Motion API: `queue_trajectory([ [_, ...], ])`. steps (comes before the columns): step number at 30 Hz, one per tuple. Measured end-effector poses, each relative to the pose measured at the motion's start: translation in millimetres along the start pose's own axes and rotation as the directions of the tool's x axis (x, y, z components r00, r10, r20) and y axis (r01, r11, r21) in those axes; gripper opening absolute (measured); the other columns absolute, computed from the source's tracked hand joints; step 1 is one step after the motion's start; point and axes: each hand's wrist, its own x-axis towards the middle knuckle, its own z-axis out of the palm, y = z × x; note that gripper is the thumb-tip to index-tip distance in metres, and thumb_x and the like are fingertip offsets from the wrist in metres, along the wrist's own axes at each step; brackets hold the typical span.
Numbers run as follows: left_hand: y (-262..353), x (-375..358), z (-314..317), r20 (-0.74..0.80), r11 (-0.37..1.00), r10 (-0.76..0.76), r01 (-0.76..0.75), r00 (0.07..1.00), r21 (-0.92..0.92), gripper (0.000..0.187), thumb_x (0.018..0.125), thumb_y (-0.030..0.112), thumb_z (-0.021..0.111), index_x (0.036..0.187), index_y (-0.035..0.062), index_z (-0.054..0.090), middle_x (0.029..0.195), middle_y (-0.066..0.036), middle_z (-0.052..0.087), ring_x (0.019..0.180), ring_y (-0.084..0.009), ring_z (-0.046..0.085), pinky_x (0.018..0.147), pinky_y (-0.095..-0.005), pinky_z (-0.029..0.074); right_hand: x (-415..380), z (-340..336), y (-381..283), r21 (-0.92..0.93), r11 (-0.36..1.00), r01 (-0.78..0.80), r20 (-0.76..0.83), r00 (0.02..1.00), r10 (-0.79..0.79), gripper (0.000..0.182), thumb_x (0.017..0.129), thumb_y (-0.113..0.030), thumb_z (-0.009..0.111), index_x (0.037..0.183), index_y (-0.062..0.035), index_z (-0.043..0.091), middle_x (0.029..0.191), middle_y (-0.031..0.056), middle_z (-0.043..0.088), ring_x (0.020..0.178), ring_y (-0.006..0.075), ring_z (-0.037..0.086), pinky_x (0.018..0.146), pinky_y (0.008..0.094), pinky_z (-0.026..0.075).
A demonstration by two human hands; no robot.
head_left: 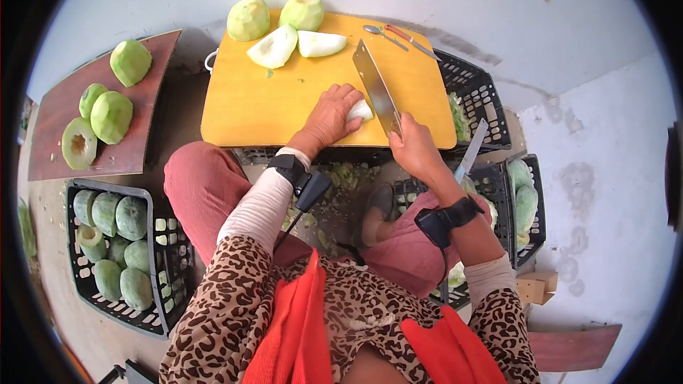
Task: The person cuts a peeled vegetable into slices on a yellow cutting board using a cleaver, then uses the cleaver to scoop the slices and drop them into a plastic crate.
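Observation:
My left hand (pixel 329 118) presses its curled fingers over a white piece of peeled melon (pixel 362 110) near the front edge of the yellow board (pixel 249 110). In my right hand (pixel 417 148) is the handle of a cleaver (pixel 378 87). Its broad blade points away from me, upright and just right of the melon piece. Two large white melon wedges (pixel 274 47) lie farther back on the board. Behind them stand two whole peeled melons (pixel 248 20), pale green.
A spoon (pixel 384 37) and a red-handled knife (pixel 413 41) lie at the board's back right. Peeled melons (pixel 112 117) sit on a brown board (pixel 60 135) at left, above a black crate (pixel 153 263) of unpeeled ones. Another knife (pixel 472 148) rests by the right-hand crates (pixel 491 110).

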Motion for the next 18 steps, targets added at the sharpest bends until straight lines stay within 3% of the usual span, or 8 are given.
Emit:
queue_trajectory([
  [3, -1, 1, 1, -0.019, 1.0, 0.016, -0.016, 1.0, 0.015, 0.041, 0.07, 0.015, 0.071, 0.108, 0.0093, 0.056, 0.102, -0.009, 0.055, 0.097, -0.0311, 0.051, 0.086, -0.0422, 0.043, -9, -15, -8, -0.051, 0.998, 0.037, 0.078, 0.996, -0.033, 0.026, 0.085, -0.012, 0.059, 0.099, 0.0072, 0.048, 0.083, 0.032, 0.06, 0.084, 0.0492, 0.059, 0.073, 0.0499, 0.046],
  [9, -3, 0, 0, 0.018, 0.999, -0.007, 0.008, 1.0, -0.039, 0.043, 0.071, 0.014, 0.07, 0.111, 0.007, 0.056, 0.105, -0.012, 0.055, 0.096, -0.0347, 0.05, 0.088, -0.0432, 0.043, -9, -21, -11, -0.128, 0.991, 0.049, 0.192, 0.981, -0.023, 0.024, 0.085, -0.01, 0.059, 0.092, 0.0079, 0.046, 0.079, 0.0326, 0.058, 0.081, 0.0497, 0.058, 0.07, 0.0508, 0.045],
  [12, -6, 2, 1, 0.043, 0.998, -0.011, 0.014, 0.999, -0.055, 0.042, 0.071, 0.015, 0.07, 0.11, 0.0068, 0.056, 0.104, -0.012, 0.055, 0.095, -0.035, 0.049, 0.088, -0.0435, 0.043, 4, -3, 0, -0.118, 0.988, 0.096, 0.18, 0.981, -0.074, 0.025, 0.085, -0.011, 0.059, 0.092, 0.009, 0.046, 0.08, 0.0328, 0.059, 0.08, 0.0496, 0.058, 0.071, 0.0506, 0.045],
  [18, -2, 1, -1, 0.015, 0.999, -0.018, 0.019, 1.0, -0.048, 0.041, 0.071, 0.016, 0.07, 0.109, 0.0065, 0.057, 0.105, -0.014, 0.054, 0.096, -0.0357, 0.05, 0.089, -0.043, 0.043, 26, 18, 11, -0.069, 0.998, 0.005, 0.099, 0.995, 0.002, 0.024, 0.085, -0.01, 0.056, 0.096, 0.0101, 0.048, 0.086, 0.0342, 0.061, 0.087, 0.0488, 0.06, 0.077, 0.0518, 0.047],
])
